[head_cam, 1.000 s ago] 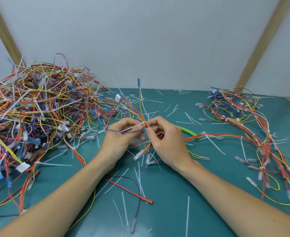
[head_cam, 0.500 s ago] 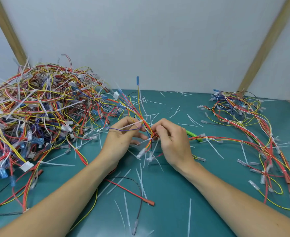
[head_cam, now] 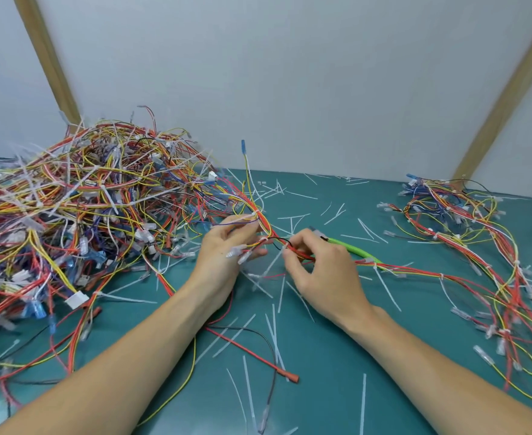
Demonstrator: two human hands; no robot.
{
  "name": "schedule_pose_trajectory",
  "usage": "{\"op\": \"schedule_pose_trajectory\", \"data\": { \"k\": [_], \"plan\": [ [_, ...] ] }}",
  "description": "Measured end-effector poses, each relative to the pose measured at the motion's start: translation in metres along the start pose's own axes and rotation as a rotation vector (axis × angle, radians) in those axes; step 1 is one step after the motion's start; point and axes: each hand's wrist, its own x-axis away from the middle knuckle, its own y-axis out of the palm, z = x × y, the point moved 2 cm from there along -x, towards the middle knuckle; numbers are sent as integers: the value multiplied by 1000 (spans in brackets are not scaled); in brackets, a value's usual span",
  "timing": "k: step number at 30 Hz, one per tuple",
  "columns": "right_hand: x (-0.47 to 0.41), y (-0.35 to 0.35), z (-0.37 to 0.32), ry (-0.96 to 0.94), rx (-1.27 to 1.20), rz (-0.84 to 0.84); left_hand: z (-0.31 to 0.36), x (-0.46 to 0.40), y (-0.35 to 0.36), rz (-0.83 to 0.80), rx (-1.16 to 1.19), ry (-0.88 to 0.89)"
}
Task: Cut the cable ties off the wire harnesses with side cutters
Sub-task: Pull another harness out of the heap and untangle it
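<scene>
1. Head view, and it is the only one we get: the left hand [head_cam: 227, 252] holds the working harness [head_cam: 266, 224], thumb and fingers curled round the red and yellow strands where they come down out of the big tangle of harnesses [head_cam: 79, 221] on its outer side.

2. The right hand [head_cam: 324, 271] pinches the same bundle just beside the left fingertips, thumb and forefinger closed on red wires with a thin black wire looping between the two hands. Both hands are grasping wire, neither is slack.

3. The side cutters [head_cam: 349, 247] lie on the teal table [head_cam: 336, 372] just behind the right knuckles (only the green handle and a bit of grey head show). No hand is on them.

4. The bundle's long axis runs from the left fingers across to the right and on, trailing away past the right wrist toward the sorted pile of harnesses [head_cam: 478, 233] on that side.

5. The relation that matters: the cutters sit on the far side of the right fingers, handle pointing away to the right, so the right hand is plainly the nearer one to fetch them.

6. My read is that the hands are hunting for the next tie along this stretch; which tie is next, I cannot tell, as the spot between the fingertips is too tangled.

7. Cut cable ties [head_cam: 277, 296] litter the table below and beyond both hands, so plenty is done, yet the left heap looks largely untouched.
</scene>
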Motion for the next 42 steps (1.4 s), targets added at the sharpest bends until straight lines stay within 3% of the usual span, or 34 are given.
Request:
{"op": "schedule_pose_trajectory", "data": {
  "k": [7,13,24,28,36,42],
  "plan": [
    [-2,-5,5,34,-113,154,-3,4,5,-31,-262,10],
    [-2,-5,8,54,-54,161,-3,4,2,-90,-342,115],
    [-3,-3,10,45,-95,168,-7,-2,-2,-121,-255,19],
    [-3,-4,7,15,-68,189,-8,2,3,-114,-407,44],
    [-4,-3,6,6,-72,96,-10,6,7,-210,-450,74],
    [-1,1,2,-21,-84,11,-9,3,1,-136,-423,55]
  ]
}}
